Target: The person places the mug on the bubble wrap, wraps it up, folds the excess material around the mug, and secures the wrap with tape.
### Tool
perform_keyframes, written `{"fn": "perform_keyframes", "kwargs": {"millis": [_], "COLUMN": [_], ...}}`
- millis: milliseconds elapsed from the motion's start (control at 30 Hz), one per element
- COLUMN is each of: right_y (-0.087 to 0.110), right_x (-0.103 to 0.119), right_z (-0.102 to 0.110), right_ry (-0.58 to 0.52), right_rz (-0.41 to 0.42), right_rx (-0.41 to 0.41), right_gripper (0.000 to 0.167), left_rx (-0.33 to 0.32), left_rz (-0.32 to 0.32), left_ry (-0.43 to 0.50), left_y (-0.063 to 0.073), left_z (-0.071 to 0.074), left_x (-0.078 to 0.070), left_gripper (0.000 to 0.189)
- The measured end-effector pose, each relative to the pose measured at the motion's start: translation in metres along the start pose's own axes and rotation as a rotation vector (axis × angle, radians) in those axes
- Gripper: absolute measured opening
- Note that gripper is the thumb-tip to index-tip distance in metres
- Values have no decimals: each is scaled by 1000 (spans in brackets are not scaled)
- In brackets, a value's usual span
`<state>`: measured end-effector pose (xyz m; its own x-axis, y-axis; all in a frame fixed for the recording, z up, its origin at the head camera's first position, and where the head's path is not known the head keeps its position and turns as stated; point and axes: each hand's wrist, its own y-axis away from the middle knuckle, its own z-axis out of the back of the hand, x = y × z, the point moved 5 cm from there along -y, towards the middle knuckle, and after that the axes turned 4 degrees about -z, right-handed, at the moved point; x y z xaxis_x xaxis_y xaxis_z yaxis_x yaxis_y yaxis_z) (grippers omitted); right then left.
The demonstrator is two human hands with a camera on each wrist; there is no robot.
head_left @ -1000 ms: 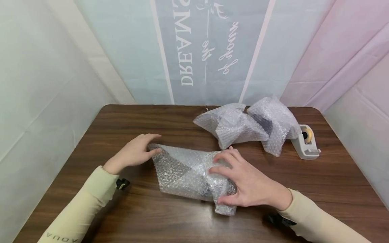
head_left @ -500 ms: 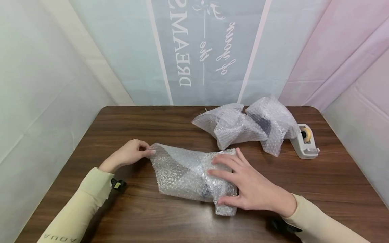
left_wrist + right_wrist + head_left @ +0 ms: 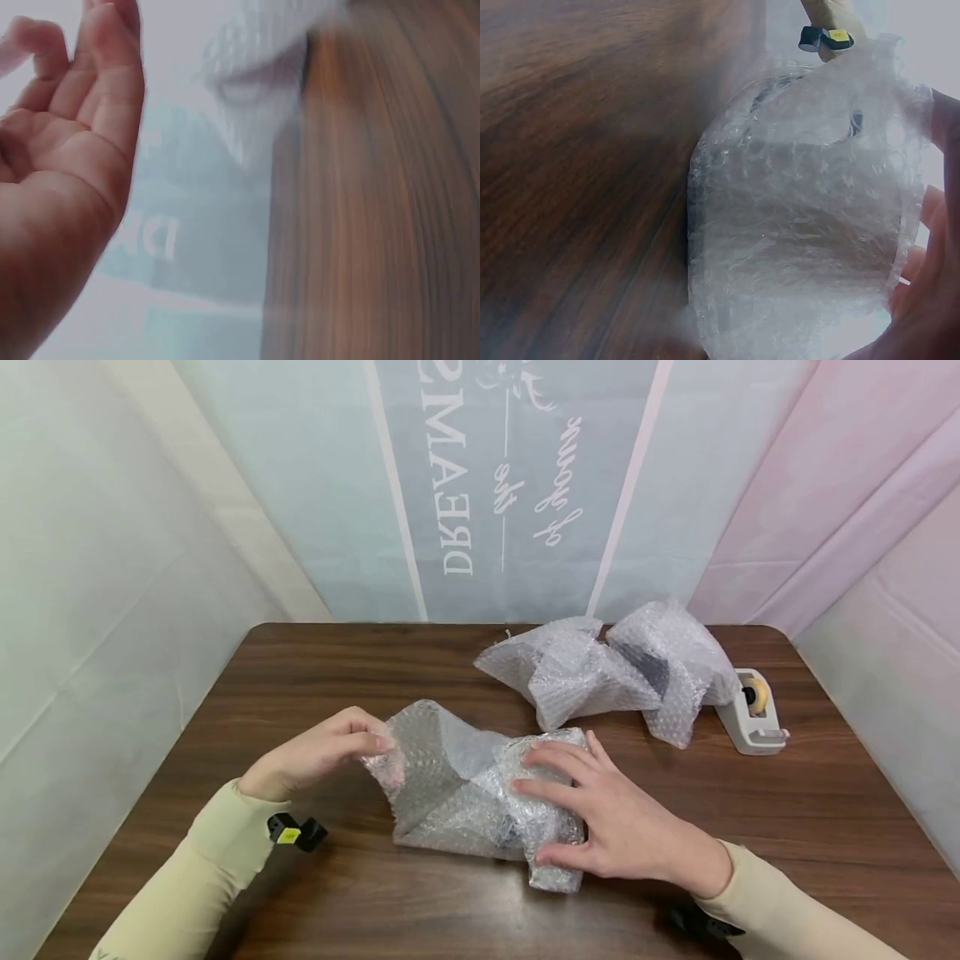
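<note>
A bubble wrap bundle (image 3: 457, 814) lies on the table in the head view, its loose left flap lifted and folding over. My left hand (image 3: 333, 752) pinches the left edge of that flap between thumb and fingers. Spread over the bundle's right end, my right hand (image 3: 615, 814) grips it with the fingers on top and the thumb at the near side. In the right wrist view the clear bubble wrap (image 3: 802, 202) bulges round something whose kind I cannot tell. The left wrist view shows my left hand (image 3: 75, 120) with bent fingers; it is blurred.
Two more bubble-wrapped bundles, one crumpled (image 3: 573, 668) and one (image 3: 678, 664) beside it, lie at the back right. A white tape dispenser (image 3: 753, 722) stands next to them. The brown wooden table (image 3: 337, 668) ends against a printed curtain (image 3: 517, 527).
My left hand has gone from spread fingers beside the flap to pinching its edge, and the flap has risen and turned over toward the right. My right hand has stayed on the bundle.
</note>
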<state>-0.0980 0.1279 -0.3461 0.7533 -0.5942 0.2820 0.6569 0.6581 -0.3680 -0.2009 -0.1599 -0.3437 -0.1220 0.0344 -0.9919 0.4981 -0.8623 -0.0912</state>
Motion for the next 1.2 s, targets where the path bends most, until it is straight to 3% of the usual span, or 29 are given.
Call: {"fn": "perform_keyframes", "kwargs": {"millis": [167,367,533,733,833,967,1067,1200], "right_y": [-1,-4,-7,-7,-7,-4,-2,1], "right_x": [0,0,1,-3,-7,-11,-11,-8], "right_z": [1,2,1,-2,-4,-5,-4,-3], "right_ry": [10,-5,-35,-101,-163,-234,-255,-244], "right_rz": [-19,4,33,-41,-158,-322,-335,-215], "right_rx": [22,-13,-51,-26,18,63,53,-27], "right_gripper": [65,64,62,69,89,128,141,137], "left_rx": [62,60,81,74,60,62,54,21], "left_rz": [-137,-216,-239,-226,-231,-323,-396,-421], "left_ry": [134,211,245,172,176,110,-12,-174], "left_y": [-22,-53,-75,-92,-91,-85,-80,-78], "left_z": [-30,-55,-75,-91,-95,-98,-100,-104], "left_x": [-17,-19,-13,-2,2,3,3,2], "left_gripper": [33,31,36,43,39,13,23,28]}}
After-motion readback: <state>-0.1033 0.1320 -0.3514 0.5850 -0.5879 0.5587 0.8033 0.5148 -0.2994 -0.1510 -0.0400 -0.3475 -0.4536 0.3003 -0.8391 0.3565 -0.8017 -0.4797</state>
